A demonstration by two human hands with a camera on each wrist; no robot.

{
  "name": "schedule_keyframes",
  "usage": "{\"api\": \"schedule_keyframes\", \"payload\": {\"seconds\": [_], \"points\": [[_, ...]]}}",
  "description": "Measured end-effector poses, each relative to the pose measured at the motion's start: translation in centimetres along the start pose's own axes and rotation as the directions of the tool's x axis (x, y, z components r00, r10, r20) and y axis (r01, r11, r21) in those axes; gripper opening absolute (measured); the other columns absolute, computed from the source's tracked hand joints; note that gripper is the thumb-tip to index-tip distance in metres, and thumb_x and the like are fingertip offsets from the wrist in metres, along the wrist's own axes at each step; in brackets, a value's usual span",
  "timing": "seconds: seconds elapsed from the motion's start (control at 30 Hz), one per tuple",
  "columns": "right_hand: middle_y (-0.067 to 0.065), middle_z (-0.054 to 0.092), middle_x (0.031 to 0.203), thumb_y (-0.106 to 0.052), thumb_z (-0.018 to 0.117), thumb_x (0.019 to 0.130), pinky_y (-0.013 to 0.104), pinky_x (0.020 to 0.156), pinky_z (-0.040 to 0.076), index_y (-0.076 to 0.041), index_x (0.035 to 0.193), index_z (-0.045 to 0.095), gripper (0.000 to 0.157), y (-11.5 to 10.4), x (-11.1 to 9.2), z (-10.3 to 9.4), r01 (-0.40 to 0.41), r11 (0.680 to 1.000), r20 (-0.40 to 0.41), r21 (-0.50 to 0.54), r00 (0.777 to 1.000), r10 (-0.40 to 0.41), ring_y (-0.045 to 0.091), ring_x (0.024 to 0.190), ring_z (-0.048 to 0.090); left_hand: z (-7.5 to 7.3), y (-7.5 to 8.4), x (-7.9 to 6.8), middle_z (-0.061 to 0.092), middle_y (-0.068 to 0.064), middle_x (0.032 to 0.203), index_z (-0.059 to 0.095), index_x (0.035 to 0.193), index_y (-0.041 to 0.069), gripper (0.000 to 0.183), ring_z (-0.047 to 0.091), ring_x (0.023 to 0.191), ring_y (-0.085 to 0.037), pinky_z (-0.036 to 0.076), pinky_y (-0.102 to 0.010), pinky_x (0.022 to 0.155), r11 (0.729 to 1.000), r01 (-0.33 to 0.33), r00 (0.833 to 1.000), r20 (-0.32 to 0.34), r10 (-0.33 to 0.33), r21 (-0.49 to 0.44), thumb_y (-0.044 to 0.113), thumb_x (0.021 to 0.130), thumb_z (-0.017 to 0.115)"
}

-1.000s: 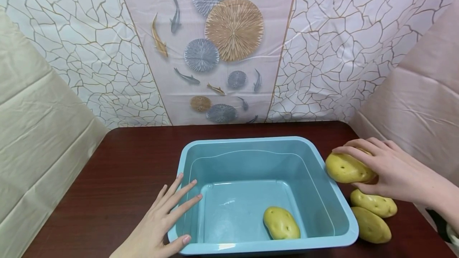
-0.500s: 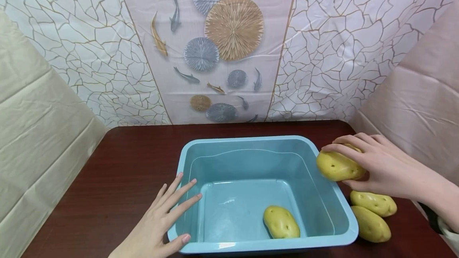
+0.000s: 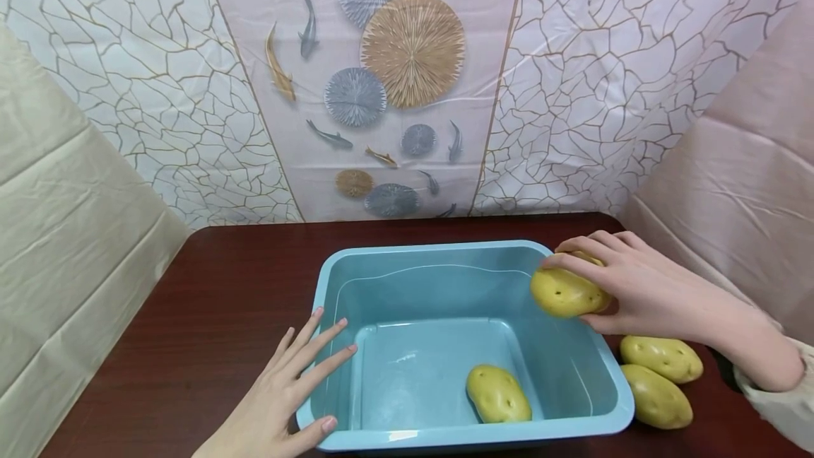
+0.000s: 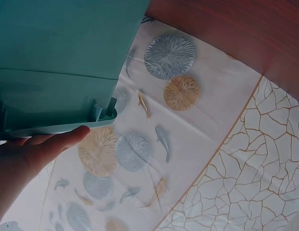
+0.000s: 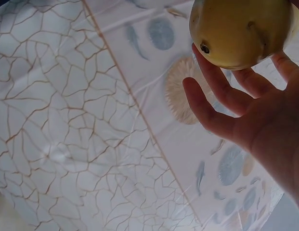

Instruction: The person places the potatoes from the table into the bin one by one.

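Observation:
My right hand (image 3: 626,285) grips a yellow potato (image 3: 564,294) over the right rim of a blue plastic tub (image 3: 420,433). In the right wrist view the same potato (image 5: 240,33) lies against the fingers, with dark eyes on its skin. My left hand (image 3: 280,391) has its fingers spread and straight over the tub's left rim. Seen from the left wrist, the left hand (image 4: 38,154) touches the rim of the tub (image 4: 53,96) from outside. A second potato (image 3: 499,394) lies on the tub floor, toward the near right.
Two more potatoes, one behind (image 3: 661,357) and one nearer (image 3: 656,398), lie on the dark red table (image 3: 191,316) right of the tub. A patterned cloth (image 3: 381,161) hangs behind the table, and pale cloth (image 3: 70,232) closes off both sides.
My right hand has moved left with its potato, from beside the tub's right rim to over it. The left hand and the other potatoes have stayed in place.

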State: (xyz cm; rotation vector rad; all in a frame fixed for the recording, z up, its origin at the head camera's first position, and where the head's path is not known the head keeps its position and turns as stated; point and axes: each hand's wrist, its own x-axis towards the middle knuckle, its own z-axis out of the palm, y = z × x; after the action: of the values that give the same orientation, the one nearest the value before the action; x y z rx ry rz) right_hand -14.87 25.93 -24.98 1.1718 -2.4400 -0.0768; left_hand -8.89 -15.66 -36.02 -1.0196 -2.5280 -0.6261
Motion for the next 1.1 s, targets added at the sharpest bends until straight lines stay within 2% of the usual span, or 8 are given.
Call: {"api": "schedule_keyframes", "payload": {"seconds": [0.13,0.37,0.7,1.1], "points": [[-0.009,0.052,0.106,-0.030,0.075,0.051,0.031,0.070,0.030,-0.028,0.115,0.053,0.067,-0.2,0.7,0.2,0.017,1.000,0.005,0.010,1.000,-0.017,0.010,0.091,0.045,0.0,0.0,0.0,0.029,0.003,0.145,0.037,0.135,0.029,0.062,0.016,0.138,-0.029,0.024,-0.061,0.094,1.000,0.002,1.000,0.000,-0.002,0.000,0.041,0.077,0.057],[-0.009,0.053,0.107,-0.027,0.075,0.051,0.034,0.072,0.030,-0.029,0.116,0.052,0.069,-0.6,1.5,0.4,0.030,0.999,0.017,0.030,0.999,-0.031,0.011,0.092,0.045,0.0,0.0,0.0,0.029,0.003,0.145,0.038,0.135,0.028,0.063,0.015,0.138,-0.029,0.027,-0.065,0.088,1.000,-0.002,1.000,0.000,0.002,-0.006,0.040,0.077,0.058],[-0.006,0.054,0.106,-0.027,0.074,0.052,0.031,0.071,0.030,-0.027,0.116,0.052,0.067,-0.6,2.1,1.0,0.057,0.998,0.018,0.040,0.998,-0.057,0.013,0.091,0.047,0.0,-0.1,0.0,0.030,0.001,0.145,0.038,0.135,0.026,0.061,0.015,0.137,-0.031,0.026,-0.065,0.088,1.000,-0.019,1.000,-0.010,0.019,-0.013,0.041,0.078,0.056],[-0.006,0.053,0.106,-0.032,0.077,0.052,0.035,0.073,0.033,-0.028,0.114,0.053,0.067,-1.1,2.9,1.8,0.071,0.997,0.077,0.027,0.994,-0.073,0.014,0.093,0.046,0.0,-0.1,0.1,0.029,0.001,0.145,0.038,0.135,0.026,0.062,0.015,0.137,-0.031,0.026,-0.066,0.087,1.000,-0.019,1.000,-0.004,0.018,-0.014,0.041,0.078,0.057]]}}
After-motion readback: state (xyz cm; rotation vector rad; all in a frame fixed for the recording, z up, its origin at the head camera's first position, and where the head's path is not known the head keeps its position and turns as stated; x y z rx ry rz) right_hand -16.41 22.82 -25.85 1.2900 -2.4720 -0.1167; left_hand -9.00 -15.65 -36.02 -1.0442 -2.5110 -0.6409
